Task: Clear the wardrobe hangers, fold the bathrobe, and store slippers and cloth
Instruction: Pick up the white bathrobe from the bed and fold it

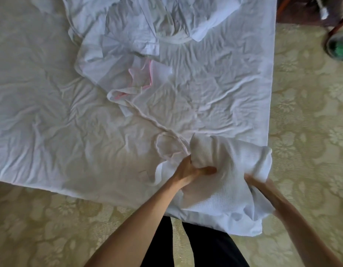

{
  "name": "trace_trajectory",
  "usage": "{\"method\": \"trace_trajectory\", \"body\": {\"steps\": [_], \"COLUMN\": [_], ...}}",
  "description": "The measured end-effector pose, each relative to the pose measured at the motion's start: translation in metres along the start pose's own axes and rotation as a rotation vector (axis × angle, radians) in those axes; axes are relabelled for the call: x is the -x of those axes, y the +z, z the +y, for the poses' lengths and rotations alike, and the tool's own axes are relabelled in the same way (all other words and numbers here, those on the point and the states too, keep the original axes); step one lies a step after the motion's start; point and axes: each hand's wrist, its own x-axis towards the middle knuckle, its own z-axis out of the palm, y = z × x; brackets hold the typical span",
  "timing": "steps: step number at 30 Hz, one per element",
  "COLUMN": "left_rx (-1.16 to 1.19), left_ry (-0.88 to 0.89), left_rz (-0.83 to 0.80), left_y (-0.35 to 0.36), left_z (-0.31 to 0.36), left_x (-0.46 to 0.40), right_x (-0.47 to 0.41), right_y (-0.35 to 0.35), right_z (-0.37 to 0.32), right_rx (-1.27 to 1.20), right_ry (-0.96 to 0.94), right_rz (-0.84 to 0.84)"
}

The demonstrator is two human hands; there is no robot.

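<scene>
A white waffle-weave bathrobe (230,178) lies bunched at the near right corner of the bed (51,116). My left hand (191,170) grips a rolled fold of it, fingers curled into the fabric. At the robe's right edge, my right hand (263,187) holds the cloth, partly hidden under it. The robe's thin white belt (163,143) loops on the sheet just beyond my left hand and trails up toward a white cloth with pink trim (141,78) in the middle of the bed.
More crumpled white linen (151,26) is heaped at the far side of the bed. Patterned beige carpet (305,112) surrounds the bed. A dark wooden furniture leg (338,26) and a round object with green inside (340,48) stand at the top right.
</scene>
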Motion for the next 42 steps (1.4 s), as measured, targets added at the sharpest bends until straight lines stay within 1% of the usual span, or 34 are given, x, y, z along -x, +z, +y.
{"method": "trace_trajectory", "body": {"steps": [2,4,8,12,17,20,23,29,32,34,37,42], "left_rx": [0.080,0.167,0.297,0.400,0.554,0.619,0.734,0.875,0.961,1.025,1.081,1.105], "left_ry": [0.002,0.006,0.014,0.060,0.111,0.145,0.188,0.268,0.279,0.277,0.290,0.211], "left_rz": [0.029,0.064,0.207,0.384,0.640,0.794,0.924,1.090,1.199,1.266,1.293,1.316], "left_y": [-0.020,-0.047,-0.119,-0.201,-0.304,-0.370,-0.435,-0.539,-0.577,-0.598,-0.631,-0.706], "left_z": [0.012,0.021,0.027,0.008,-0.043,-0.096,-0.158,-0.263,-0.304,-0.330,-0.368,-0.415], "left_x": [0.025,0.053,0.118,0.194,0.311,0.381,0.458,0.589,0.641,0.666,0.686,0.675], "right_x": [0.010,0.017,0.038,0.063,0.109,0.146,0.192,0.267,0.302,0.320,0.331,0.307], "right_y": [0.011,0.029,0.098,0.199,0.365,0.478,0.597,0.802,0.892,0.945,1.010,1.101], "right_z": [-0.027,-0.056,-0.121,-0.172,-0.207,-0.209,-0.200,-0.179,-0.166,-0.155,-0.142,-0.137], "right_rx": [0.048,0.067,0.138,0.272,0.403,0.458,0.492,0.606,0.672,0.715,0.797,0.852], "right_ry": [-0.028,-0.051,-0.115,-0.205,-0.252,-0.281,-0.309,-0.336,-0.356,-0.359,-0.349,-0.325], "right_rz": [-0.011,-0.058,-0.190,-0.315,-0.487,-0.580,-0.681,-0.881,-0.976,-1.020,-1.055,-1.070]}}
